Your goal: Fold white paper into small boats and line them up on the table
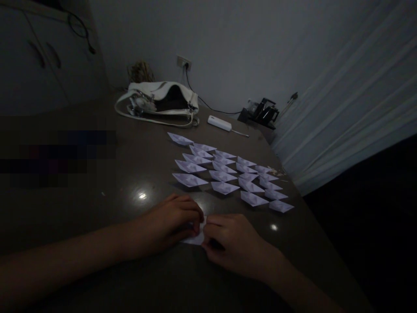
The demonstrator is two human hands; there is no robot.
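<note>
A small folded piece of white paper (194, 239) lies low on the table between my two hands, largely covered by the fingers. My left hand (177, 219) bends over its left side, fingers closed on it from above. From the right, my right hand (228, 239) pinches the paper's right edge between thumb and fingers. The exact folds are hidden. Just beyond the hands, several white folded paper boats (224, 188) stand in rough rows across the table.
The dark glossy table (130, 165) reflects spots of light. At the back lie a white handbag (163, 84) with its strap and a white stick-shaped device (219, 123) with a cord. A black kettle (269, 112) stands near the curtain (325, 100) at right.
</note>
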